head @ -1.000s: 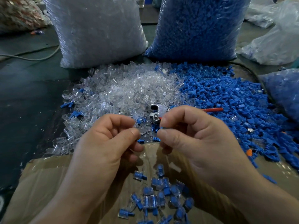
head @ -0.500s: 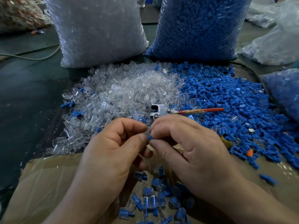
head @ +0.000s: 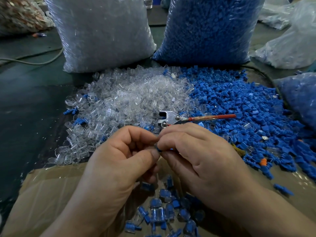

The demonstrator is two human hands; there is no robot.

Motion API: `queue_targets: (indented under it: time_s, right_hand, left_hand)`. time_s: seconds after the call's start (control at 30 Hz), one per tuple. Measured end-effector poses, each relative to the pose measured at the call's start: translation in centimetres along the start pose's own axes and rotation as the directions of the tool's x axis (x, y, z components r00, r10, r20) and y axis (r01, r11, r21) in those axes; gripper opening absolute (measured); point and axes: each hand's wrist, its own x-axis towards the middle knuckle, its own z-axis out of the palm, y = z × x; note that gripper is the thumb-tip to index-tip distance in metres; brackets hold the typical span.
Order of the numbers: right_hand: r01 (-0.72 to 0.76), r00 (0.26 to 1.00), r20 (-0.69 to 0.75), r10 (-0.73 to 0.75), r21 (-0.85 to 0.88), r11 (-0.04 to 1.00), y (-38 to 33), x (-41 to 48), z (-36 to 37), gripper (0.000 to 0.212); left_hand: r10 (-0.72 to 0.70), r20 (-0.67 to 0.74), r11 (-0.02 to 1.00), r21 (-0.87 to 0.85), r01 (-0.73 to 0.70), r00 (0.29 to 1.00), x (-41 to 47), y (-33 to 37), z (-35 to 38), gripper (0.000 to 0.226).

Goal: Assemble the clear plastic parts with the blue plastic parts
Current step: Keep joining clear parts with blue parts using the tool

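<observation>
The hands have closed the gap: 1 s ago they were apart, each pinching its own piece, and now their fingertips are pressed together above the box (head: 51,194). The right hand (head: 201,161) pinches a blue part (head: 158,149) between thumb and forefinger, and only a sliver of it shows. The left hand (head: 123,161) pinches against it from the other side. What it grips is hidden, and I take it for a clear part. So this looks like the push-in step of 1 more piece, not yet dropped. Finished pieces (head: 162,212) lie in the box below the hands. The clear pile (head: 130,100) and blue pile (head: 239,106) beyond are large, so much of the task remains. The pliers (head: 171,117) have not moved.
</observation>
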Motion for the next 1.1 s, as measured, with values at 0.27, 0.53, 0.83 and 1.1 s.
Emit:
queue_targets:
  time_s: [0.27, 0.53, 0.83, 1.1]
  right_hand:
    - [-0.091, 0.99, 0.084, 0.114, -0.245, 0.965, -0.2, 0.2, -0.8, 0.032]
    - [-0.313, 0.793, 0.184, 0.581, -0.695, 0.648, 2.8, 0.8, -3.2, 0.073]
    - [-0.309, 0.811, 0.146, 0.566, -0.715, 0.627, 3.7, 1.5, -3.1, 0.067]
    - [-0.345, 0.929, -0.033, 0.368, -0.438, 0.83, 2.0, 1.1, -4.4, 0.055]
  left_hand:
    - [0.042, -0.067, 0.993, 0.116, -0.034, 0.997, 0.0, 0.0, 0.1, 0.023]
    - [-0.04, -0.13, 0.998, -0.054, 0.033, 0.991, 0.1, 0.7, 0.1, 0.019]
    - [-0.024, -0.123, 1.0, 0.001, 0.024, 0.992, 0.4, 0.3, -0.8, 0.026]
    - [0.034, -0.174, 0.998, 0.05, -0.026, 0.984, 0.4, 0.3, -0.9, 0.017]
